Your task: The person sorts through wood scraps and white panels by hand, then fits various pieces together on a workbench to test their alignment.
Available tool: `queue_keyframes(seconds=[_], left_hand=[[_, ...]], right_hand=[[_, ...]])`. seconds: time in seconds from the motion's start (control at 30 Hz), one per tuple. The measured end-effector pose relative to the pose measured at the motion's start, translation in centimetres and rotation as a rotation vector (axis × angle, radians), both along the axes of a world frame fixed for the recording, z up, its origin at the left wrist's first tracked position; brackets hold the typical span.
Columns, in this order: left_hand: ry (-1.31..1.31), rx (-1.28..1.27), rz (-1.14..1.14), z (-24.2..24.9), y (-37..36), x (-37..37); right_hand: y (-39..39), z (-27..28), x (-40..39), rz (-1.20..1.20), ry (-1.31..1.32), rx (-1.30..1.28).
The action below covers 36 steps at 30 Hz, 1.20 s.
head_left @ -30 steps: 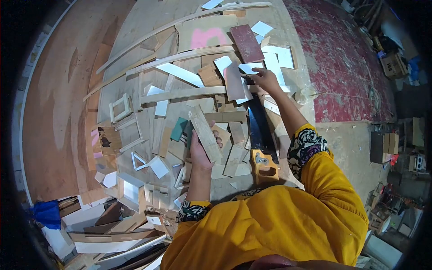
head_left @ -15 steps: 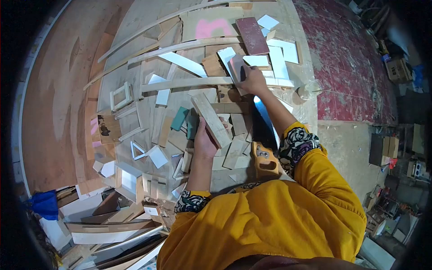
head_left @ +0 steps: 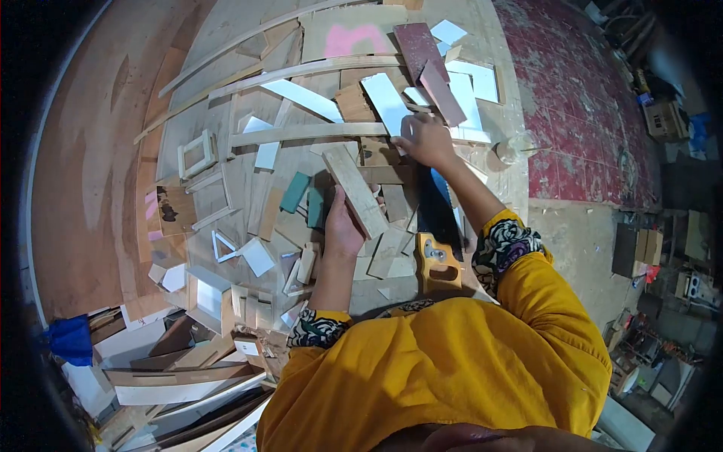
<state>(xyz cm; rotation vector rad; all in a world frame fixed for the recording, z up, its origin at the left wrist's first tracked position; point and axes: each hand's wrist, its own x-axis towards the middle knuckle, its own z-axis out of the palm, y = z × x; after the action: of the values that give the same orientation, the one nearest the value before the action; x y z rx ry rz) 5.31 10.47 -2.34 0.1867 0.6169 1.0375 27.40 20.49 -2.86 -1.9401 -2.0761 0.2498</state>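
My left hand [head_left: 345, 230] is wrapped round a flat wooden block [head_left: 352, 188], which it holds tilted above the bench. My right hand [head_left: 431, 142] is closed at the near end of a white-faced board [head_left: 385, 102], thumb on one side and curled fingers on the other; its fingertips are partly hidden. Just beyond that hand, a dull pinkish board [head_left: 443, 94] lies across a dark red board [head_left: 420, 53]. A handsaw [head_left: 437, 215] with a yellow handle lies below my right forearm. Two green blocks [head_left: 295, 192] sit left of the wooden block.
Long thin wooden strips [head_left: 309, 131] cross the workbench [head_left: 286, 162] among many offcuts. A small wooden frame [head_left: 197, 154] lies to the left. A clear cup [head_left: 510, 151] stands near the right edge. Scrap boards [head_left: 162, 384] are piled at lower left; a red floor [head_left: 576, 113] lies beyond the bench.
My right hand has let go of the pinkish board, which now rests against the dark red one, and has moved to the white-faced board's near end. My left hand keeps the wooden block.
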Motion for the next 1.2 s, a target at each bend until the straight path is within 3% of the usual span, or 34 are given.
queue_keyframes(seconds=[0.2,0.27,0.3,0.33,0.4,0.53,0.73,1.03,1.2], left_hand=[[-0.001,-0.045,0.013,0.4,-0.1,-0.2],[-0.013,-0.033,0.004,0.4,-0.1,-0.4],[-0.035,-0.024,0.005,0.3,-0.1,-0.4],[-0.057,-0.018,0.006,0.3,-0.2,-0.4],[-0.068,-0.053,0.028,0.1,-0.3,-0.2],[-0.074,0.005,0.052,0.4,-0.1,0.3],[-0.035,-0.006,0.088,0.6,-0.1,1.0],[0.03,0.04,0.128,1.2,-0.3,1.2],[0.073,0.144,0.123,1.7,-0.6,0.7]], right_hand=[[-0.3,-1.5,-0.6,-0.081,0.097,0.191],[-1.2,-0.3,-0.6,-0.143,0.475,0.147],[-2.0,0.9,-0.5,-0.119,0.534,-0.048],[-2.8,0.7,-0.5,-0.119,0.533,-0.052],[-4.2,0.0,-0.5,-0.063,1.095,-0.323],[-7.6,2.7,-1.9,-0.055,1.136,-0.487],[-9.0,3.1,-3.1,0.036,0.899,-0.405],[-10.0,2.1,-3.6,0.1,1.052,-0.432],[-10.9,3.1,-3.2,0.179,1.295,-0.464]])
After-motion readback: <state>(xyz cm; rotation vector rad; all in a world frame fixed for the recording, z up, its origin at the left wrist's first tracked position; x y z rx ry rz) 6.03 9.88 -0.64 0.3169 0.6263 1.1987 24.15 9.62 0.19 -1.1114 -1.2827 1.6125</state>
